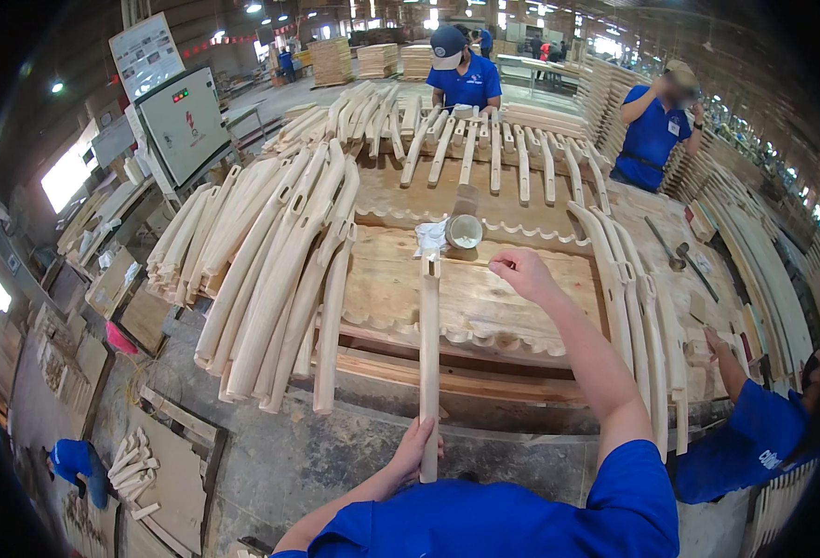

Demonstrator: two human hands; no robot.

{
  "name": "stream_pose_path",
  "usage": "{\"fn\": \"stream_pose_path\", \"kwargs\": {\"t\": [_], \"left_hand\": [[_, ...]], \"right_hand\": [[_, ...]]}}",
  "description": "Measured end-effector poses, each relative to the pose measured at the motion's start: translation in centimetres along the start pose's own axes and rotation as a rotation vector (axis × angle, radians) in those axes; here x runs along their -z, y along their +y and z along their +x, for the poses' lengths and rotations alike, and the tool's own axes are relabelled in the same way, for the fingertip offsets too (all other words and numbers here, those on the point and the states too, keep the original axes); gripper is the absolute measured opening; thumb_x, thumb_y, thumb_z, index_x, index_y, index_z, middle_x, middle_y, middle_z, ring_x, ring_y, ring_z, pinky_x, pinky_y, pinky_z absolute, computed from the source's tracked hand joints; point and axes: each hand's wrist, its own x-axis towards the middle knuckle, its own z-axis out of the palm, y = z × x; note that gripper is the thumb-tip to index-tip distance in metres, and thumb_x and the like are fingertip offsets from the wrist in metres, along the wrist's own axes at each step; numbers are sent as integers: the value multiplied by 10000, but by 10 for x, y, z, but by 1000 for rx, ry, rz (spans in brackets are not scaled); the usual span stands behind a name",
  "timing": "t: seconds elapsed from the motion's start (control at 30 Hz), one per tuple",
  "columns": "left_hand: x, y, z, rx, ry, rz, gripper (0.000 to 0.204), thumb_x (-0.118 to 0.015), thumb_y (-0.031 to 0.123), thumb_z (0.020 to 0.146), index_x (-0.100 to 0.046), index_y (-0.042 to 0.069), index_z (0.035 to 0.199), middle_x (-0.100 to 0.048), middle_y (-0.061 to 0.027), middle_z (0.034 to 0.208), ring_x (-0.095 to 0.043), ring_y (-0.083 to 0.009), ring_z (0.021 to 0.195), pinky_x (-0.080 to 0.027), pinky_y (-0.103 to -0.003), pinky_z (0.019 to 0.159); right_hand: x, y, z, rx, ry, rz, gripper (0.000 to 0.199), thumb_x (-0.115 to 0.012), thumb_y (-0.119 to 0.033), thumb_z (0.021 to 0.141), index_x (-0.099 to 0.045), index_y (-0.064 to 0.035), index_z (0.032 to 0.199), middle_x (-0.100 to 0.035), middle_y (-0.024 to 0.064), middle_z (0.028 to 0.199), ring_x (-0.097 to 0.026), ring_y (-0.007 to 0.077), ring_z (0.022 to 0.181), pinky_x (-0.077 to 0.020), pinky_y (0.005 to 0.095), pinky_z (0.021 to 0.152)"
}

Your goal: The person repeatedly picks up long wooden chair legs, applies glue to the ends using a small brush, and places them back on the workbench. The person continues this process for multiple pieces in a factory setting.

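My left hand point(417, 448) grips the near end of a long pale wooden chair leg point(428, 358), which lies pointing away from me across the bench edge. Its far notched end rests on the scalloped wooden board point(484, 307). My right hand point(520, 270) hovers over that board to the right of the leg's far end, fingers pinched together around something too small to tell. Just beyond the leg's tip stand a small white cup point(464, 231) and a crumpled rag point(431, 238).
A heap of curved wooden legs point(261, 270) lies to the left and a row point(638, 307) to the right. More legs point(484, 153) cover the far bench, where two people in blue stand. Another person point(754, 423) reaches in at right. A grey control cabinet point(185, 123) stands left.
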Motion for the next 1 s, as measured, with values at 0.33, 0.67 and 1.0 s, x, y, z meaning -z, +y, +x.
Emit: {"fn": "stream_pose_path", "kwargs": {"t": [0.33,0.67,1.0], "left_hand": [[0,11,-8,16,-15,-16,353,-387,413,951,-393,93,1101,-508,-52,684,-512,-135,555,-458,-267,515],[-3,15,-12,67,-7,-48,379,-378,423,954,-422,91,1132,-508,-48,678,-508,-125,540,-453,-265,507],[0,12,-10,47,-25,5,411,-343,439,956,-400,87,1159,-517,-71,692,-513,-156,558,-463,-300,524]], "right_hand": [[-28,1,3,-11,174,-131,135,-628,-237,795,-615,-114,850,-639,67,747,-606,236,711,-465,342,631],[-52,15,8,166,460,-250,85,-615,-226,802,-629,-143,815,-607,20,720,-524,223,751,-346,389,748],[-60,10,12,119,522,-249,81,-637,-223,792,-620,-145,784,-560,-6,721,-496,203,783,-290,376,753]]}}
